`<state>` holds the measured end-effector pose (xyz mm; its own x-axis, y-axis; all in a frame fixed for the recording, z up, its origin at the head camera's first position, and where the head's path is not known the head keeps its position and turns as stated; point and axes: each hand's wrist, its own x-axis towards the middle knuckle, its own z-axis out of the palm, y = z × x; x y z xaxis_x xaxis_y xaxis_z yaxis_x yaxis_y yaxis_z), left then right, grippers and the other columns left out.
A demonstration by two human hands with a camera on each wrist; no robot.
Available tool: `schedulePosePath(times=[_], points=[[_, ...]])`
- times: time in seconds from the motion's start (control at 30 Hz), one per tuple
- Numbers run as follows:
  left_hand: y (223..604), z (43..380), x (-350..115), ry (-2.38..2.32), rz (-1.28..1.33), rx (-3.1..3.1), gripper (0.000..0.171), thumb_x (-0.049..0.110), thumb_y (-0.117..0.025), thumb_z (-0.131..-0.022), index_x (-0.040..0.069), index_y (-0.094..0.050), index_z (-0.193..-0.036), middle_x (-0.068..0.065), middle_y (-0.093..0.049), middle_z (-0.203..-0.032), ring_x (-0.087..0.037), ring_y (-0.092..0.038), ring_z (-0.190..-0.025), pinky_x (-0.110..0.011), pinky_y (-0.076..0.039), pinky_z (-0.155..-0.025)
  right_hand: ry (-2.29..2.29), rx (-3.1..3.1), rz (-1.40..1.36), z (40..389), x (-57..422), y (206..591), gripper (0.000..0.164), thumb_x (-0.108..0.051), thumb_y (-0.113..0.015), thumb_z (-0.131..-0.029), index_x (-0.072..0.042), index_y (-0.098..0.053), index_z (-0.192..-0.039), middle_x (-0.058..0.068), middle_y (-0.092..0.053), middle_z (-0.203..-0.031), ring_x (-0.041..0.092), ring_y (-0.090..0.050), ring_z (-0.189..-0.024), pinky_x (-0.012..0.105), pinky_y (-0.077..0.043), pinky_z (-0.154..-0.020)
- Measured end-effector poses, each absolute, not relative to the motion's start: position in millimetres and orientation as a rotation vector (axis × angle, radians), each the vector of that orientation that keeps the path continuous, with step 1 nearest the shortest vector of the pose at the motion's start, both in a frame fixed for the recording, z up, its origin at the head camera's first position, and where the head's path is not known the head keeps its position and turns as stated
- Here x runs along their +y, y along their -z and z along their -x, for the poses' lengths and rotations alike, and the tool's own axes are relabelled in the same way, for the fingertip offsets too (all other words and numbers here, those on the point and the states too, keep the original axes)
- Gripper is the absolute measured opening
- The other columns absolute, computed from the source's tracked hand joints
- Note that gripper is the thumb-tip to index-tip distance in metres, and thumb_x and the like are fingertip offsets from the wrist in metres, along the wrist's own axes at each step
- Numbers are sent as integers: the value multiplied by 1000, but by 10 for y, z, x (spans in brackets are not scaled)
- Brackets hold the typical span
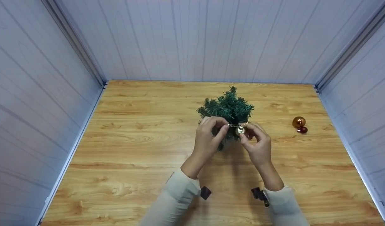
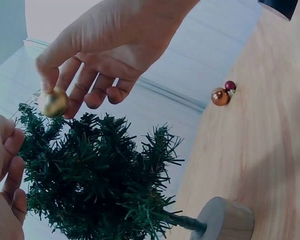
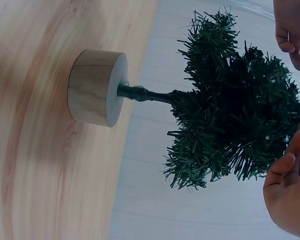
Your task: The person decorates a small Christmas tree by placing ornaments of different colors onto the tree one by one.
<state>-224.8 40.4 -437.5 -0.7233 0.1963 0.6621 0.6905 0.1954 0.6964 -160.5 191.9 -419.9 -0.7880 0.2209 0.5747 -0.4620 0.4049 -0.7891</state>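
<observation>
1. Shiny gold round ball (image 1: pixel 240 130) is up in the air, on the near side of the tree as we look down. The right hand (image 1: pixel 258 142) has its fingers and thumb pinched on it, so that hand is the nearer one.
2. Thin gold thread loop (image 1: pixel 233 126) goes sideways from the top of the ball to the left hand (image 1: pixel 208 136). We see the left thumb and finger squeezed together on its end. The ball is round, so it has no long side, but the thread makes a line from left to right.
3. Bushy green toy tree (image 1: pixel 225 106) stands upright just behind both hands. We cannot tell if the ball touches its twigs.
4. Round pale wooden block (image 3: pixel 92 89) is the tree's foot. The trunk is stuck in its flat top. It is the only holder we can see, and the tree is what it holds.
5. Shiny copper round ball (image 1: pixel 299 121) and a little dark red ball (image 1: pixel 302 130) lie close together on the yellow-brown wooden table (image 1: pixel 132 150). We see them off to the right, well apart from the tree.
6. White striped walls (image 1: pixel 192 40) stand around the table.
</observation>
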Motion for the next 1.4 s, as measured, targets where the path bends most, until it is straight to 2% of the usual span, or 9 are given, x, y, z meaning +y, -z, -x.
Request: schedulePosePath(times=[0.1,0.27,0.4,0.63,0.9,1.03,1.13,1.23,1.4], points=[[4354,2252,401,1583,841,-2049,10,20,-65,-96,10,-67,-93,1,-65,-86,-13,-55,-82,-27,-46,-77,-1407,-2059,-203,1600,1915,4195,23,16,-65,-79,14,-67,-102,0,-64,-93,2,-53,-73,20,-46,-65],[4315,2257,400,1624,874,-2038,10,18,-63,-97,9,-66,-95,0,-62,-84,-11,-54,-77,-24,-46,-70,-1370,-2084,-226,1590,1904,4199,24,14,-66,-79,12,-69,-103,14,-66,-91,5,-54,-73,24,-46,-63],[4268,2267,400,1626,897,-2022,10,16,-63,-97,8,-66,-95,-1,-63,-84,-12,-55,-76,-26,-47,-67,-1359,-2094,-232,1586,1894,4220,24,15,-67,-79,11,-69,-103,17,-66,-91,4,-55,-73,20,-46,-64],[4191,2288,393,1507,899,-2024,8,18,-65,-95,10,-68,-94,2,-67,-84,-13,-54,-80,-28,-45,-73,-1350,-2109,-259,1575,1865,4254,25,16,-68,-78,9,-70,-102,18,-66,-90,7,-54,-71,18,-44,-63],[4115,2285,419,1426,931,-2045,6,18,-66,-95,13,-69,-94,4,-68,-85,-12,-50,-79,-27,-42,-74,-1308,-2161,-274,1559,1838,4283,24,13,-69,-80,8,-70,-103,16,-66,-91,22,-57,-70,19,-44,-64],[4080,2281,441,1400,959,-2054,6,18,-66,-94,13,-69,-92,4,-68,-84,-13,-50,-77,-27,-41,-73,-1320,-2174,-251,1609,1893,4436,26,12,-70,-80,5,-70,-105,15,-67,-91,28,-57,-71,21,-45,-64],[4059,2285,455,1390,982,-2058,6,18,-67,-94,12,-69,-91,4,-69,-84,-13,-51,-77,-27,-42,-73,-1319,-2184,-243,1657,1956,4557,28,11,-71,-80,1,-71,-107,12,-68,-92,28,-58,-72,21,-45,-65],[4043,2287,460,1380,990,-2076,5,18,-68,-93,13,-69,-91,4,-68,-83,-13,-50,-77,-27,-41,-73,-1308,-2196,-252,1673,1994,4587,29,7,-71,-82,-4,-72,-108,7,-69,-94,21,-59,-74,23,-46,-66],[4012,2299,456,1373,991,-2094,5,18,-67,-93,14,-69,-92,5,-68,-85,-13,-50,-80,-29,-41,-76,-1282,-2205,-305,1676,2031,4555,30,4,-72,-83,-6,-72,-111,5,-70,-94,20,-60,-74,23,-46,-66]])
